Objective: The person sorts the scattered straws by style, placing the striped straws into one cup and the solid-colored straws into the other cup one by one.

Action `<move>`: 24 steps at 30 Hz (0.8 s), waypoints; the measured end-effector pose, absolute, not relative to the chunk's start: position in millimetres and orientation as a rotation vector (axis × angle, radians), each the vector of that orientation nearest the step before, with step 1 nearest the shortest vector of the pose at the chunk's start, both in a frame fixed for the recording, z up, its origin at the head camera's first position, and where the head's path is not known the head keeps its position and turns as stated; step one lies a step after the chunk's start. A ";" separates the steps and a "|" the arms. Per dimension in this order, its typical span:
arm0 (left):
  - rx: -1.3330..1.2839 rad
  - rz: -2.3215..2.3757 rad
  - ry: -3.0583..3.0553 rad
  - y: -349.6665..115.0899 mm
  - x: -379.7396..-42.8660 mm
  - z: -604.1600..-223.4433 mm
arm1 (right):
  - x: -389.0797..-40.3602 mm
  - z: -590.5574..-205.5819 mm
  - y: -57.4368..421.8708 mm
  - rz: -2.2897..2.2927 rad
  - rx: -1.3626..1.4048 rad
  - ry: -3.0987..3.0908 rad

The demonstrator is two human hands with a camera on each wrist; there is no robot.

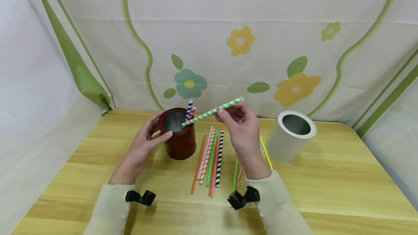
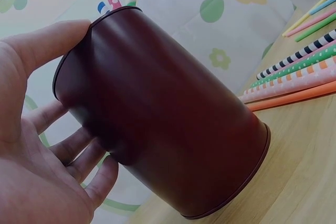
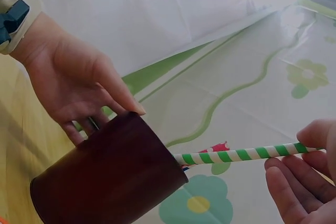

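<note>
My left hand (image 1: 143, 144) holds a dark red can (image 1: 180, 146) that stands upright on the table, thumb at the rim and fingers around the far side. Out of the can's mouth stick a blue-and-white striped paper straw (image 1: 189, 107) and a pink one with white dots (image 1: 192, 111). With thumb and fingertips, my right hand (image 1: 243, 133) pinches a green-and-white striped paper straw (image 1: 215, 110) near its upper end. That straw slants down to the left, its lower tip at the can's rim (image 3: 181, 159).
Between the arms lies a row of straws, among them a black-and-white striped one (image 1: 220, 159), a green dotted one (image 1: 212, 159) and an orange one (image 1: 198, 164). More straws, including a yellow one (image 1: 266, 152), lie partly hidden under the right forearm. A white can (image 1: 282, 144) stands at right.
</note>
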State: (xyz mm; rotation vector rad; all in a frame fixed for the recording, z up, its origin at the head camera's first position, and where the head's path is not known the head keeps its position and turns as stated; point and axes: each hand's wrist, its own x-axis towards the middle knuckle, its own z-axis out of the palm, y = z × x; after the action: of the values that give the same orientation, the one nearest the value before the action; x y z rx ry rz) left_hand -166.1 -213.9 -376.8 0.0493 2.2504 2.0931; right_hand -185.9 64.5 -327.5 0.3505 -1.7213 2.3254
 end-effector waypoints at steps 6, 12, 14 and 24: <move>0.048 2.090 2.251 -214.4 -165.1 -377.0 | -190.8 -326.5 53.2 2.256 0.347 -1.849; 0.040 2.095 2.256 -215.2 -165.3 -377.5 | -195.2 -328.8 42.6 2.149 0.365 -2.004; 0.040 2.100 2.253 -215.6 -165.2 -377.8 | -196.1 -329.7 39.5 2.105 0.377 -2.051; 0.064 2.109 2.257 -214.8 -166.1 -378.3 | -200.8 -336.6 25.4 1.964 0.386 -2.207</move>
State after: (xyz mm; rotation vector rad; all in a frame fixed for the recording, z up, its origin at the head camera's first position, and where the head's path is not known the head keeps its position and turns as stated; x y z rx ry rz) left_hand -166.1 -214.8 -378.3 0.0640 2.2565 2.1086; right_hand -200.8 25.4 -336.6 0.3861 -2.2072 1.9642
